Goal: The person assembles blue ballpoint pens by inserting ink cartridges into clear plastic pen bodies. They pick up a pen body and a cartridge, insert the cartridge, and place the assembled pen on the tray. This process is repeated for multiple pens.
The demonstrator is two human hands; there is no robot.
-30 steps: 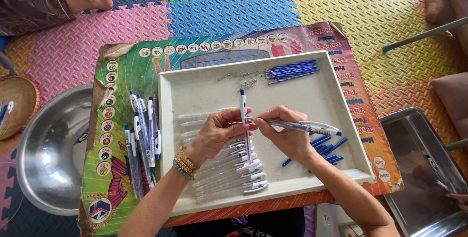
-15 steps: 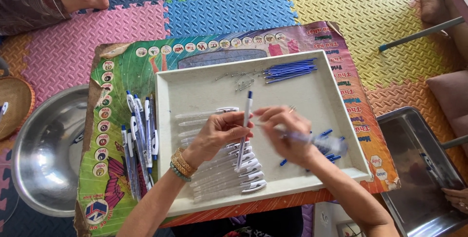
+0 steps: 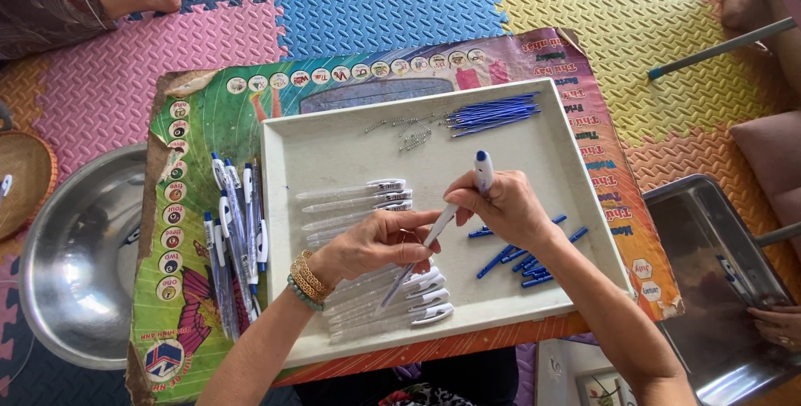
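Observation:
Over a white tray (image 3: 334, 143), both my hands hold one white pen (image 3: 440, 221) with a blue top. My right hand (image 3: 501, 206) grips its upper part near the blue button. My left hand (image 3: 380, 243), with bead bracelets at the wrist, pinches the lower barrel. Under my hands lie rows of empty white pen barrels (image 3: 359, 197) and more barrels (image 3: 413, 302). Blue pen tips (image 3: 521, 260) lie by my right wrist. Blue refills (image 3: 494, 114) and small metal springs (image 3: 409, 135) sit at the tray's far side.
Finished pens (image 3: 238, 222) lie left of the tray on a colourful printed board (image 3: 200, 114). A steel bowl (image 3: 71, 264) stands at left, a steel tray (image 3: 717, 272) at right with another person's hand (image 3: 776, 322). Coloured foam mats cover the floor.
The pen swung from pointing away to slanting down toward me. My right hand shifted from the tray's right side onto the pen's blue top; my left hand moved lower on the barrel.

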